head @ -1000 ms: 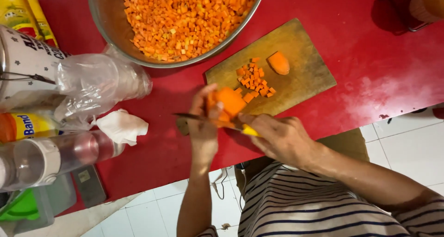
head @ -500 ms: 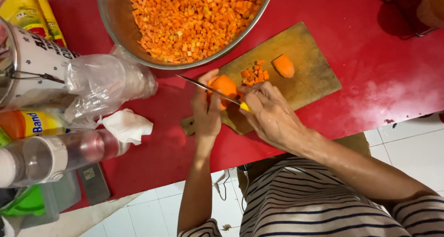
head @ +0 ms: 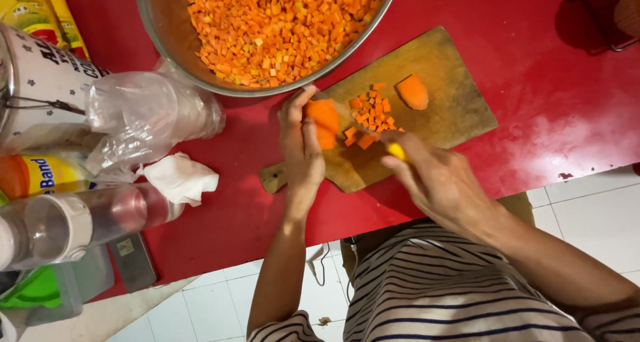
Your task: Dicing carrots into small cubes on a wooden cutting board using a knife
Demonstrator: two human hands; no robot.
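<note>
My left hand [head: 301,157] grips the carrot piece [head: 325,122] on the cutting board [head: 445,105], beside the diced pile [head: 372,115]. Right hand [head: 437,179] closed on the knife handle [head: 397,151]; I'd keep fingertips tucked, cuts even.

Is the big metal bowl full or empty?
Nearly full. The metal bowl is heaped with small orange cubes almost up to its rim, though its top part runs out of the picture.

Yellow packets [head: 33,12] top left; orange-labelled bottle [head: 40,175] below
</note>
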